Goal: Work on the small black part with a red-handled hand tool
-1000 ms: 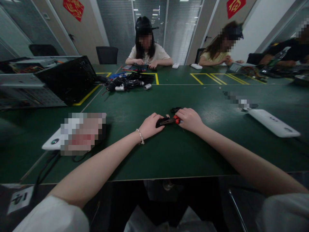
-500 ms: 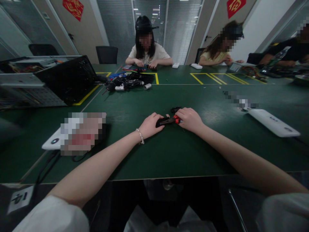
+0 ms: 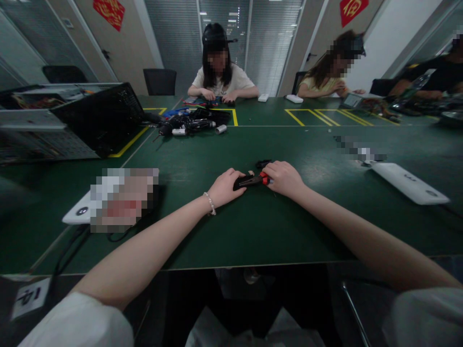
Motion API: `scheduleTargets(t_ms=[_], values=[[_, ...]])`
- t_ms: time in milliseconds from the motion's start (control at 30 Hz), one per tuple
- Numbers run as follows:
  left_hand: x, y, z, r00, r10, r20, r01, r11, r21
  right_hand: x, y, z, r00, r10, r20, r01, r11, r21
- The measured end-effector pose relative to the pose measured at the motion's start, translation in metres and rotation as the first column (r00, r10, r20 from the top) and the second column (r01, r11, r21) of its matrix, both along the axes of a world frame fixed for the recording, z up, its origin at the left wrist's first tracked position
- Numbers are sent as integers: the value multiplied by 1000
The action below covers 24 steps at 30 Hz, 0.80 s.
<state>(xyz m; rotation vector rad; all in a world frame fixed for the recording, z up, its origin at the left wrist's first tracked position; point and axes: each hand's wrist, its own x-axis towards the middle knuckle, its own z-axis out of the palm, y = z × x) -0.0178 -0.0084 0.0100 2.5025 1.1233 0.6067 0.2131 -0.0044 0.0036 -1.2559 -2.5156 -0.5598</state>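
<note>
Both clamped | left hand [image 3: 226,187]: on black part [image 3: 238,183], apparently | right hand [image 3: 284,178]: on red-handled pliers [image 3: 257,180]

Left hand [image 3: 227,185] grips a small black piece [image 3: 238,182], right hand [image 3: 284,178] holds red-handled pliers [image 3: 256,180], nose of the pliers at the piece, green desk [image 3: 304,231] beneath, open computer case [image 3: 97,120] at left, white slab [image 3: 408,183] at right, co-worker [image 3: 235,82] seated across.

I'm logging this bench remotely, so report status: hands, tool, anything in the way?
Right hand gripping red-handled pliers. Left hand holding black piece at pliers' tips. Dark object just beyond pliers, seemingly not in the way.
</note>
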Motion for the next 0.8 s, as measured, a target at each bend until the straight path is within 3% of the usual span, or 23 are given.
scheduleTargets(t_ms=[800], values=[[0, 1, -1, 1000, 1, 6, 0, 1000, -16, -2, 0, 0, 1000, -18, -17, 17, 999, -51]])
